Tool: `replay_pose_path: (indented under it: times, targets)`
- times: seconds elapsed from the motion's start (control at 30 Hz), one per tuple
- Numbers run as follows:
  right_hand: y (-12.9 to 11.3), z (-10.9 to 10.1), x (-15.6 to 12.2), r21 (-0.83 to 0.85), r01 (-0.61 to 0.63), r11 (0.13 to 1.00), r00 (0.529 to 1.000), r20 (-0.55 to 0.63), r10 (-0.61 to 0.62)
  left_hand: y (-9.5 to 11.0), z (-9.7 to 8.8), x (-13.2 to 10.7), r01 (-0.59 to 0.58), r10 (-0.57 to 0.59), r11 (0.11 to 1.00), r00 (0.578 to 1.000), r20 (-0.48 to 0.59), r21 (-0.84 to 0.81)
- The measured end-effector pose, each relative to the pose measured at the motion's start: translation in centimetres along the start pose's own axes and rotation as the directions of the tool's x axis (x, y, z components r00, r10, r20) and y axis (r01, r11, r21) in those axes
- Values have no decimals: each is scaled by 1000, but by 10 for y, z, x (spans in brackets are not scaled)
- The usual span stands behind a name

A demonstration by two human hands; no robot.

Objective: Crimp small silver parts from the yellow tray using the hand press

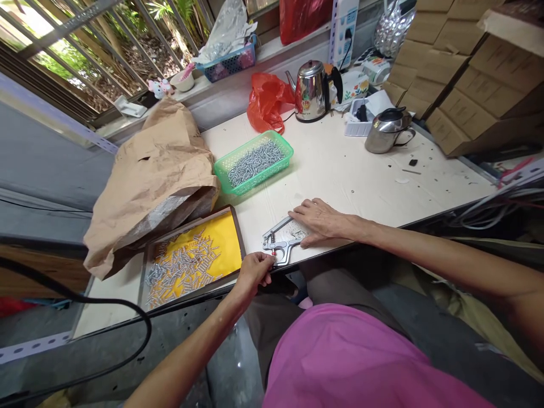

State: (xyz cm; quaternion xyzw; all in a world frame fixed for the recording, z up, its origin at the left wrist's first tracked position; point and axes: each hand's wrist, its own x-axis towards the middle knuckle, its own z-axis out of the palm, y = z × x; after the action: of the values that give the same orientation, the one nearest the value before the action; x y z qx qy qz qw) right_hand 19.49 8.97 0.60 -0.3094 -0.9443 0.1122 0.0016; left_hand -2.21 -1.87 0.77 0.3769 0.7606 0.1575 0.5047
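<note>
A metal hand press tool (278, 242) lies at the near edge of the white table (352, 170). My right hand (321, 221) rests over its handles, fingers wrapped loosely on them. At the tool's head my left hand (255, 273) is pinched together; what it holds is too small to make out. To the left, a tray with a yellow liner (193, 258) carries several small metal pieces. Behind it a green basket (254, 161) is filled with the same kind of pieces.
A crumpled brown paper bag (157, 170) sits left of the basket. At the back stand a steel kettle (311, 90), a red plastic bag (266, 102) and a steel teapot (386, 130). Cardboard boxes (463, 73) are stacked at the right. A black cable (106, 300) loops at lower left.
</note>
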Motion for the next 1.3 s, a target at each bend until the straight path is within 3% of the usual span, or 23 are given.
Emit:
replay_pose_path:
  times: [0.2, 0.47, 0.57, 0.63, 0.7, 0.77, 0.87, 0.93, 0.97, 1.1, 1.2, 1.3]
  targets:
    - [1, -3, -2, -12, 29, 1000, 1000, -2, -29, -2, -2, 1, 94, -89, 990, 994, 58, -101]
    - [-4, -2, -4, -12, 24, 1000, 1000, -9, -24, -2, -3, 3, 99, -92, 990, 993, 73, -98]
    - [-6, 0, -7, -3, 45, 999, 999, -26, -45, -3, -3, -4, 58, -55, 997, 996, 69, -42]
    - [-7, 2, -8, 12, 69, 998, 997, -47, -68, -5, -3, -12, -67, 69, 994, 998, -15, 90]
    - [-8, 5, -10, 24, 87, 996, 994, -70, -85, -5, 0, -19, -267, 315, 916, 941, -121, 300]
    - [-9, 7, -12, 29, 88, 996, 992, -90, -86, -3, 5, -19, -440, 567, 746, 813, -130, 500]
    - [-12, 10, -14, 32, 60, 998, 992, -110, -56, 9, 13, -5, -596, 764, 465, 644, 43, 654]
    - [-14, 10, -14, 36, 21, 999, 994, -108, -17, 21, 18, 11, -646, 795, 328, 582, 168, 689]
    - [-15, 10, -14, 41, -3, 999, 995, -101, 8, 28, 20, 19, -655, 784, 285, 579, 224, 699]
    - [-18, 4, -14, 67, -108, 992, 993, -49, 111, 51, 20, 37, -634, 683, 194, 635, 361, 748]
    - [-19, 0, -13, 34, -156, 987, 988, -6, 156, 59, 18, 39, -626, 669, 142, 632, 391, 767]
    - [-18, -1, -9, -25, -153, 988, 988, 10, 153, 61, 18, 39, -631, 674, 165, 633, 380, 758]
